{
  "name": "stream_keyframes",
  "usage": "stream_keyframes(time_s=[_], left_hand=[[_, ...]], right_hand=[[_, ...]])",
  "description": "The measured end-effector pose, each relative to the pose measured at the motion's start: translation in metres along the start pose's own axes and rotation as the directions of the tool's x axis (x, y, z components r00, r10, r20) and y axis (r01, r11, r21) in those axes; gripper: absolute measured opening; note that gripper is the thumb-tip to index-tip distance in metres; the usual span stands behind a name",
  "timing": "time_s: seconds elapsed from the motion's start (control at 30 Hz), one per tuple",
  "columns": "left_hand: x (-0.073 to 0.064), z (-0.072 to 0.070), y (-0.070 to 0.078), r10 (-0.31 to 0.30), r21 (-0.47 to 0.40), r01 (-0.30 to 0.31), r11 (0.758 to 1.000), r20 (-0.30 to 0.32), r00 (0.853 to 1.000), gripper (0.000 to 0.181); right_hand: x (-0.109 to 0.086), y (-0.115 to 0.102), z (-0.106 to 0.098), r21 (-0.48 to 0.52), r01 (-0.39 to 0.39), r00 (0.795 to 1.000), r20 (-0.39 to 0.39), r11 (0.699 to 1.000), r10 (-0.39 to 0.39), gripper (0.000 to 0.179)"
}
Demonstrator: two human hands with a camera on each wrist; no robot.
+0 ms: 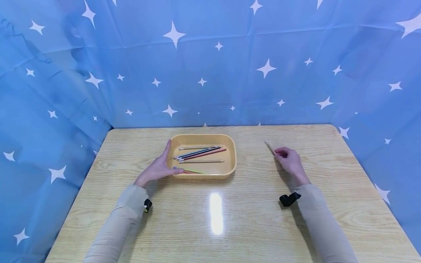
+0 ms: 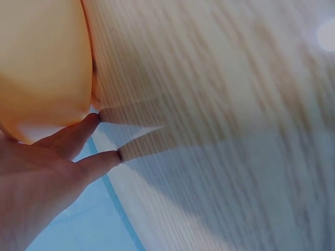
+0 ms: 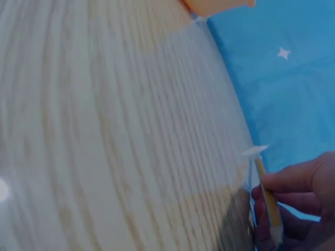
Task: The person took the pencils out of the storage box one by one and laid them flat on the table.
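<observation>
A shallow yellow-orange tray [image 1: 210, 176] sits toward the back of the table with several pencils [image 1: 200, 153] lying in it, roughly crosswise. My left hand [image 1: 159, 168] spreads along the tray's left end, thumb over the front left corner beside a green pencil [image 1: 197, 171]. In the left wrist view its fingers [image 2: 84, 133] stretch fairly straight against the tray's outer wall. To the right of the tray, my right hand [image 1: 291, 160] pinches a light wood-coloured pencil [image 3: 271, 206] between thumb and fingers. That pencil slants up and left over the tabletop.
The wood-grain table [image 1: 256, 219] has rounded back corners. A blue curtain with white stars [image 1: 210, 73] hangs close behind it and along both sides. Small black devices [image 1: 289, 199] are worn at the wrists. A bright light reflection [image 1: 216, 213] shows on the tabletop.
</observation>
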State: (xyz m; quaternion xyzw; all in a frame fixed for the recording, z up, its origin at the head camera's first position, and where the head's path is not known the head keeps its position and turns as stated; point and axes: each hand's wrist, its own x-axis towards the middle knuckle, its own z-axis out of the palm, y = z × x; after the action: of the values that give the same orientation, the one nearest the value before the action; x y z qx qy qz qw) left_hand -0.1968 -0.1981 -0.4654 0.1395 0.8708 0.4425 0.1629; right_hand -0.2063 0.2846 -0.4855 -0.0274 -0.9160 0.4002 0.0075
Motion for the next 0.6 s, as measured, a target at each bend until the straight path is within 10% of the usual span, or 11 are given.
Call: stream_keyframes(time_s=[0.6], left_hand=[[-0.0019,-0.0004,-0.0016,-0.011,-0.005,0.011,1.0,-0.006,1.0,0.127]], right_hand=[[-0.001,-0.0008,0.0046,-0.105,0.026,0.999,-0.04,0.994,-0.03,0.023]])
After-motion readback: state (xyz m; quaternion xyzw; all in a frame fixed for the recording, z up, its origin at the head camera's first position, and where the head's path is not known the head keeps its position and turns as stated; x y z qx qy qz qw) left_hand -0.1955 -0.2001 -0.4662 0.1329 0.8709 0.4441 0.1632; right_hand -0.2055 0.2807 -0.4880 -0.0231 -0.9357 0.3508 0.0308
